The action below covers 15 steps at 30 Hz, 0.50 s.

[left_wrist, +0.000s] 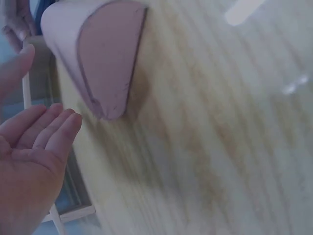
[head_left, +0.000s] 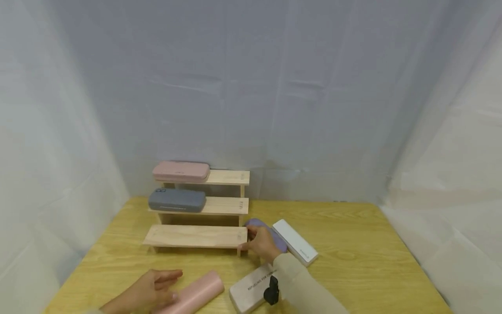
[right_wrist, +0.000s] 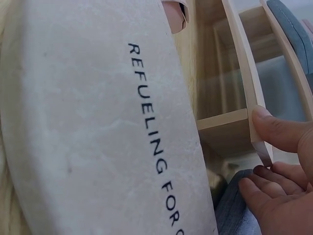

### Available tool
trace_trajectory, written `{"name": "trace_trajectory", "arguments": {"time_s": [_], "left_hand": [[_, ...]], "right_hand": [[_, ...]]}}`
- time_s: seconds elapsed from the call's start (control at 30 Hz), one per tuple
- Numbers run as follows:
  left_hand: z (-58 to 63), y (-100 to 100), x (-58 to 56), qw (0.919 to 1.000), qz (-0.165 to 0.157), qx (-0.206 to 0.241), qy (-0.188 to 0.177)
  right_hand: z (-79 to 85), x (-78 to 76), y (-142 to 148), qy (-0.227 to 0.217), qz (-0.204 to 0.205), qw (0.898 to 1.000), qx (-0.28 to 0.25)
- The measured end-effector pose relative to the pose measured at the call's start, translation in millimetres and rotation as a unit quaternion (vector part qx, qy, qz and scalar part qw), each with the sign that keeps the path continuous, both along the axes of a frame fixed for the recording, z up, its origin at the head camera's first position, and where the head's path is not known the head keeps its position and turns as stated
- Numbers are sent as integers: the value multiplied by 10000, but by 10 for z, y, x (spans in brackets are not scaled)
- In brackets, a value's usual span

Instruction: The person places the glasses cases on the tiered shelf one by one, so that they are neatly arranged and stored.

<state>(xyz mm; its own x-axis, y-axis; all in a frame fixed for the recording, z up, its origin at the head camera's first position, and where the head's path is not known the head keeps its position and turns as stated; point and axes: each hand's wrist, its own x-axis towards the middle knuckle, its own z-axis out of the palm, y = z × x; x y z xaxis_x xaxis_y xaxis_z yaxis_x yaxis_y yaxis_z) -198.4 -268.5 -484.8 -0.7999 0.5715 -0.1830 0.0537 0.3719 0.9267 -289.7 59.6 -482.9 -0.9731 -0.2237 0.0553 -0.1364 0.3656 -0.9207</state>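
Observation:
My right hand (head_left: 262, 244) pinches the right end of the lowest board of a three-step wooden shelf rack (head_left: 196, 236). In the right wrist view its thumb (right_wrist: 276, 129) lies on the board's front edge, with fingers beneath. The left hand (head_left: 150, 288), fingers extended, is beside a pink triangular glasses case (head_left: 201, 290). The left wrist view shows that palm holding nothing, near the pink case (left_wrist: 110, 54). Below the right forearm lies a cream case (head_left: 251, 285) with black lettering, partly covered by the sleeve.
A pink case (head_left: 181, 171) sits on the top step's left, a blue-grey case (head_left: 176, 200) on the middle one. Right of the rack, a purple case (head_left: 279, 240), partly hidden by my hand, lies beside a white case (head_left: 296, 242). Pale sheets (head_left: 251, 87) surround the wooden table (head_left: 353, 261).

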Motion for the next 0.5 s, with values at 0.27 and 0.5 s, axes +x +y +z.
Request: {"name": "trace_trajectory", "arguments": {"time_s": [0.27, 0.5], "left_hand": [[-44, 46, 89, 9943, -164, 387, -979], [-127, 19, 144, 9925, -148, 365, -1158]], "right_hand": [[-6, -32, 0, -122, -11, 9999, 80], [11, -40, 3, -195, 132, 9997, -3]]}}
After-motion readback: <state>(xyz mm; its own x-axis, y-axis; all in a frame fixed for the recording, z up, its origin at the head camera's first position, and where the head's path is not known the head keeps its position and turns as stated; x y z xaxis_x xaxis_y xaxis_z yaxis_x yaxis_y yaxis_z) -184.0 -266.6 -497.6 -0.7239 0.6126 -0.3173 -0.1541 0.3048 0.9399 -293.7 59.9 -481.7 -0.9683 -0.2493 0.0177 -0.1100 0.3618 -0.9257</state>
